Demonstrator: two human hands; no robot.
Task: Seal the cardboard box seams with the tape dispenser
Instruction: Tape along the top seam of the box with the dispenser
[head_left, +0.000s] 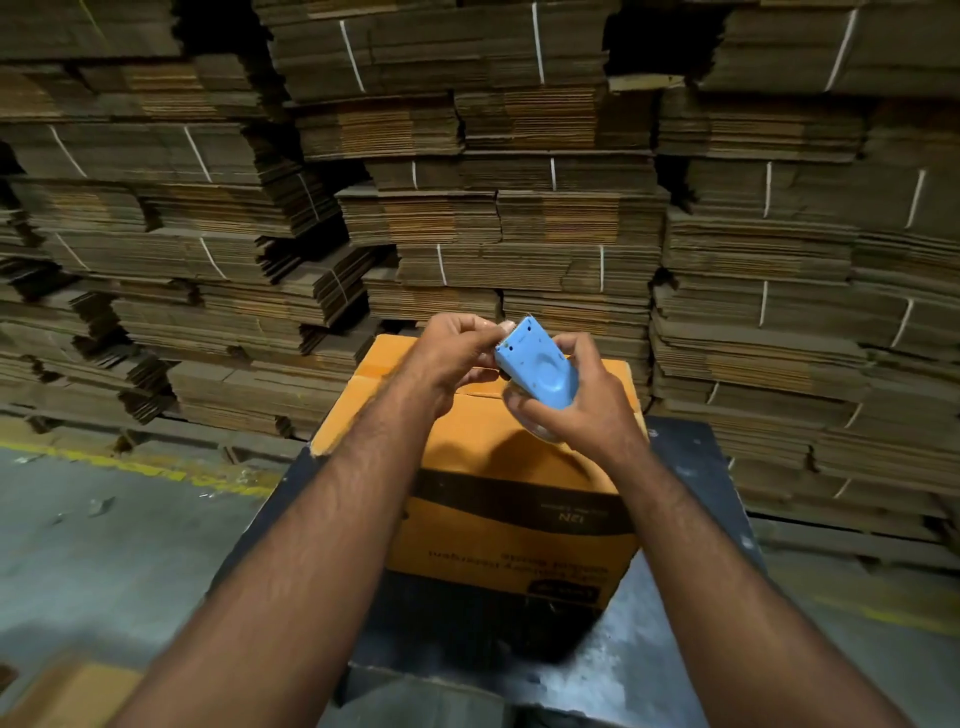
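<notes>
Tall stacks of flat brown cardboard sheets (519, 208) fill the back. An orange cardboard box (498, 467) sits on a dark table (691, 519). Above it, the right hand (576, 400) grips a small blue plastic tape dispenser (535, 364). The left hand (457, 353) pinches its top end.

Two bare forearms come into view from below, no sleeves on either one, uncovered right up to where they leave the picture. Fine dark hair runs along both. The bare left hand (457, 358) shows no ring, no glove, no watch at the wrist. The bare right hand (582, 400) is just as plain, short nails on the fingers.
</notes>
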